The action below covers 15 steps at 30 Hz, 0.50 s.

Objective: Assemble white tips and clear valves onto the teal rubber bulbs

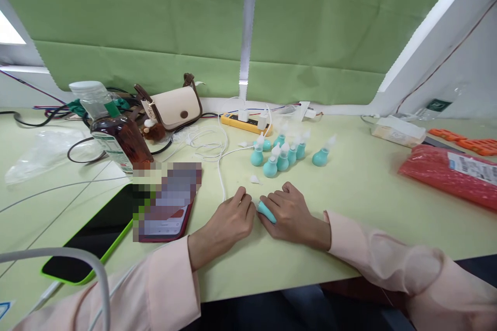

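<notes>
My right hand [289, 209] rests on the pale green table [368, 186] with its fingers curled round a teal rubber bulb [266, 211]. My left hand [233, 217] lies right beside it, fingers pinched at the bulb's near end, where something small and white shows. Behind the hands stands a cluster of several teal bulbs with white tips [285, 152]. A loose white tip [254, 179] lies on the table just behind my left hand.
A phone [166, 214] and a black tablet in a green case [93, 238] lie at left, behind them a bottle of brown drink [116, 132] and a cream handbag [174, 106]. A yellow power strip [244, 123] with white cables sits at the back; a red packet [450, 176] lies right.
</notes>
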Each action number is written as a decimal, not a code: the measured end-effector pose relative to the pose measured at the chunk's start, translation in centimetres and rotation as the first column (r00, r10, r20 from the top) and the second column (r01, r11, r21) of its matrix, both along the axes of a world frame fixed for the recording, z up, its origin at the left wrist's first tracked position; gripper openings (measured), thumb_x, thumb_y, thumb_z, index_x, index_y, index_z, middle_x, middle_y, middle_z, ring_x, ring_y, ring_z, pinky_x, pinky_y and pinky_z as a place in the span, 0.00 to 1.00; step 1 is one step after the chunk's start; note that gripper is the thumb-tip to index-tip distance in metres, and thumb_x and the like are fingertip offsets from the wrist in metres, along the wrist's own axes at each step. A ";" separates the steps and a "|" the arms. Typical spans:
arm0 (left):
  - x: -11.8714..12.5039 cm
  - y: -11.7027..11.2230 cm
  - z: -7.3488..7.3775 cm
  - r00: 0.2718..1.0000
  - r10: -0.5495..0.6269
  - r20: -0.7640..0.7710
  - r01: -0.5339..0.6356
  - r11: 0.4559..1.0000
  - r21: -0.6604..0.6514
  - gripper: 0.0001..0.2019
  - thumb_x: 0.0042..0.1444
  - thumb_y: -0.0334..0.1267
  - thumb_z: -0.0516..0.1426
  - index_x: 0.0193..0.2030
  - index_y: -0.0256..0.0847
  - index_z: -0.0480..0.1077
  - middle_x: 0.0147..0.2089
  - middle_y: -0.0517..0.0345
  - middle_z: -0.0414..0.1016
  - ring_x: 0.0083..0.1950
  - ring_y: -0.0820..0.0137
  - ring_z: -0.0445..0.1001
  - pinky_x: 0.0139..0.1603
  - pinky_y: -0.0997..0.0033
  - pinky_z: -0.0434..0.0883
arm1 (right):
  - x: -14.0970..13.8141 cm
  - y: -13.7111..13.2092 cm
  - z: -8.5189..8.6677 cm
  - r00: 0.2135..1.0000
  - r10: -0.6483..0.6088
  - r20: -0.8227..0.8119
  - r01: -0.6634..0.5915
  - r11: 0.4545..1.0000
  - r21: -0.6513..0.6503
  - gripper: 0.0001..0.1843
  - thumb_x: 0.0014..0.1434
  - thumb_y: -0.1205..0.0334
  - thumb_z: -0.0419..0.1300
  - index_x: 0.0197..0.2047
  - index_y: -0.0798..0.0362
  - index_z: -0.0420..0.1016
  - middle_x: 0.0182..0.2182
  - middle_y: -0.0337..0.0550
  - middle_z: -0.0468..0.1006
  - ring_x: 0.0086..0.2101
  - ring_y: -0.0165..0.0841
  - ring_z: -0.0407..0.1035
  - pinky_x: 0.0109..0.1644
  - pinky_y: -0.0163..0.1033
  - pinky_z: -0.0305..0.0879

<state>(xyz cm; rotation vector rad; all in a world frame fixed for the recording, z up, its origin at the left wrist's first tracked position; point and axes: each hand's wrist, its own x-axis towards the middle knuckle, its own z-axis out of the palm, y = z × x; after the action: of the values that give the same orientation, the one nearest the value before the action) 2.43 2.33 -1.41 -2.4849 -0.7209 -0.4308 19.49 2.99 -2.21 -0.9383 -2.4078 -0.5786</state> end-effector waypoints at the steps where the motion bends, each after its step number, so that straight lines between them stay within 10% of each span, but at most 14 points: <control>1: -0.1 0.1 0.1 1.000 -0.015 -0.014 0.015 1.000 -0.001 0.10 0.50 0.18 0.46 0.27 0.31 0.64 0.26 0.51 0.64 0.33 0.63 0.65 0.23 0.70 0.65 | 0.0 0.0 0.0 1.000 0.006 -0.008 -0.006 1.000 -0.003 0.10 0.50 0.63 0.51 0.22 0.57 0.66 0.15 0.40 0.66 0.20 0.28 0.56 0.29 0.38 0.40; 15: -0.2 0.6 -0.3 0.938 -0.048 0.343 0.071 0.996 -0.054 0.04 0.54 0.29 0.51 0.33 0.32 0.67 0.26 0.54 0.67 0.33 0.66 0.63 0.24 0.72 0.67 | 0.3 0.7 0.4 0.990 -0.026 -0.140 0.009 0.993 -0.118 0.09 0.49 0.61 0.53 0.23 0.57 0.69 0.16 0.40 0.70 0.20 0.28 0.61 0.30 0.37 0.42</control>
<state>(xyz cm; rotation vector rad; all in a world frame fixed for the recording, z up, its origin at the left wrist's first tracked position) 2.22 2.91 -1.72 -2.5265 -0.8050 -0.8918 19.78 3.68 -1.81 -1.0149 -2.3284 -0.3662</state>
